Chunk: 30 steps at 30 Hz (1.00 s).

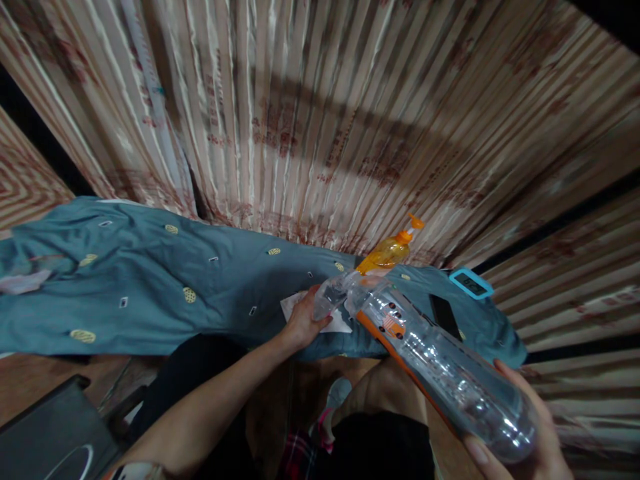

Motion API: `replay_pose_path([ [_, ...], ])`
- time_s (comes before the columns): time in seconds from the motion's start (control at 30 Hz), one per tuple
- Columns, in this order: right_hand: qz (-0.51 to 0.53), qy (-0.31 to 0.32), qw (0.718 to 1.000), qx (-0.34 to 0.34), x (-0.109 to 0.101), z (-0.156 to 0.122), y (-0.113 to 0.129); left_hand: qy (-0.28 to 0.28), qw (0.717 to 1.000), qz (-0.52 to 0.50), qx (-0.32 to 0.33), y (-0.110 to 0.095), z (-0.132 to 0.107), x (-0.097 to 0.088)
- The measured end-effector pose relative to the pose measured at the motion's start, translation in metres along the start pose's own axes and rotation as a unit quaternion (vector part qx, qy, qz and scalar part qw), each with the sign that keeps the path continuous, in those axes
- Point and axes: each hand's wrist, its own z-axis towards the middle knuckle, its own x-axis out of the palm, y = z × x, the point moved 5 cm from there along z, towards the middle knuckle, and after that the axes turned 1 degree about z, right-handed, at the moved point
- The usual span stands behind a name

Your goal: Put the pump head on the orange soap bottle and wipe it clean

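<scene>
My right hand [547,448] is wrapped round the base of a large clear plastic water bottle [440,360] with an orange strap and a small cartoon print. The bottle lies tilted, its neck pointing left toward my left hand [301,325]. My left hand is closed round a clear cup-like piece [327,298] at the bottle's mouth; whether it is a cup or a lid I cannot tell. Under that hand lies a white tissue [340,323] on the cloth. Just behind the bottle's neck stands an orange pump bottle [387,253].
A grey-green patterned cloth [150,287] covers the narrow table. At its right are a black phone [445,317] and a blue-framed digital clock [471,285]. A pale crumpled item [25,283] lies far left. Striped curtains [300,133] hang behind; a dark chair [55,427] stands lower left.
</scene>
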Motion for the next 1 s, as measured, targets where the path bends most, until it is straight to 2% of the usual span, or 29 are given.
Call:
replay_pose_path([
  [0.1, 0.007, 0.005, 1.000, 0.009, 0.002, -0.002, 0.000, 0.001, 1.000, -0.001, 0.003, 0.000, 0.000, 0.000],
  [0.27, 0.028, -0.031, 0.997, 0.069, 0.001, -0.005, 0.000, 0.002, 1.000, -0.005, 0.005, -0.001, -0.001, -0.001],
  [0.37, 0.029, -0.019, 0.998, 0.054, 0.002, -0.004, 0.000, 0.001, 1.000, -0.005, 0.003, 0.000, 0.000, 0.000],
  [0.5, 0.035, -0.018, 0.997, 0.063, 0.000, -0.007, -0.010, 0.002, 1.000, -0.015, 0.007, 0.000, 0.000, 0.000],
  [0.6, 0.048, 0.008, 0.998, 0.041, 0.003, -0.008, -0.012, 0.000, 1.000, -0.018, 0.003, 0.000, 0.000, 0.000],
  [0.7, 0.081, -0.017, 0.992, 0.096, 0.004, -0.008, -0.008, 0.000, 1.000, -0.016, -0.001, -0.001, 0.000, 0.000],
  [0.87, 0.150, -0.053, 0.966, 0.202, 0.010, -0.007, 0.009, 0.006, 1.000, -0.003, -0.003, -0.004, -0.001, -0.001],
  [1.0, 0.226, -0.070, 0.941, 0.240, 0.014, -0.009, 0.013, 0.003, 1.000, -0.004, 0.001, -0.004, -0.001, -0.002],
])
